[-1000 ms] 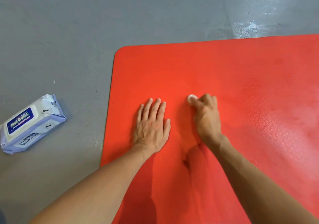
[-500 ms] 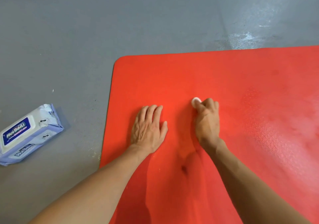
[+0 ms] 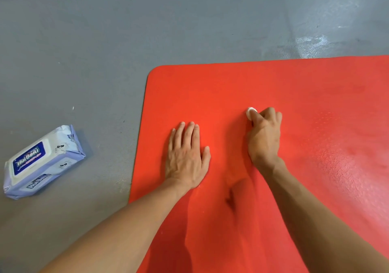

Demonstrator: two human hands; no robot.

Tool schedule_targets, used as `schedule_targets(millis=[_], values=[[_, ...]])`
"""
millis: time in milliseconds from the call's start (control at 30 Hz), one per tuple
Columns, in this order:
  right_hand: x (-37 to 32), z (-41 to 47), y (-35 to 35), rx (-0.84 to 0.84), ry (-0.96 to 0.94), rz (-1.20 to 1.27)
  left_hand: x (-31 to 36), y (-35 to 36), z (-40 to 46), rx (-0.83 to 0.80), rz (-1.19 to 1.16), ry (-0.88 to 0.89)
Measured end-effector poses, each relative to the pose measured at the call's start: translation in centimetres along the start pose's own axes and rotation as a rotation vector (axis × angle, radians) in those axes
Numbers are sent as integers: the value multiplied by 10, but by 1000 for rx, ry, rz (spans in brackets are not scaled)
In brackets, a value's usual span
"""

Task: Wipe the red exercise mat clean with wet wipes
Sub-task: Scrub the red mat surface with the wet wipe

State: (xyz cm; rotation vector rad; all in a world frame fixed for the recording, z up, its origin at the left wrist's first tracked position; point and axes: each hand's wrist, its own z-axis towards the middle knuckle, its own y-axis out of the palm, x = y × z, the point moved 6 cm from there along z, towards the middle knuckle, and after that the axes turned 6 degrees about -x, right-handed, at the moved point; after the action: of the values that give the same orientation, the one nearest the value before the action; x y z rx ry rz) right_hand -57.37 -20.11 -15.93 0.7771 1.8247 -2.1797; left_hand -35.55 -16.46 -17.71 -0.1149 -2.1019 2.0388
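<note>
Here, my left hand (image 3: 186,157) lies flat, fingers straight, on the red mat (image 3: 210,92) near its left edge and rounded far corner. My right hand (image 3: 264,138) curls round a balled white wipe (image 3: 250,111), pressing it down mid-mat. Bare grey floor (image 3: 94,41) surrounds. Wipes pack (image 3: 42,163) sits left, off-mat, label reads "Hui Beili".

I see a bright red exercise mat (image 3: 273,87) with a fine dotted texture that catches a paler pinkish sheen toward its right side, and a thin dark edge along its left border. It lies on a plain grey floor (image 3: 84,41), marked with whitish glossy patches at the upper right. The wipes pack (image 3: 42,163) is pale lavender with a white lid and a dark blue label bearing white lettering. The wipe (image 3: 251,111) shows white.
</note>
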Motion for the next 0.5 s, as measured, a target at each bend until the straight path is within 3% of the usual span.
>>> schedule_targets(millis=[67,233,500], values=[[-25,-11,9,-18,-20,-4,-1,0,0,-5,-2,-1],[-71,-61,31,-264,-439,98,-4,0,0,26,-73,8],[-64,-54,28,-241,-454,173,-12,5,3,78,-167,12]])
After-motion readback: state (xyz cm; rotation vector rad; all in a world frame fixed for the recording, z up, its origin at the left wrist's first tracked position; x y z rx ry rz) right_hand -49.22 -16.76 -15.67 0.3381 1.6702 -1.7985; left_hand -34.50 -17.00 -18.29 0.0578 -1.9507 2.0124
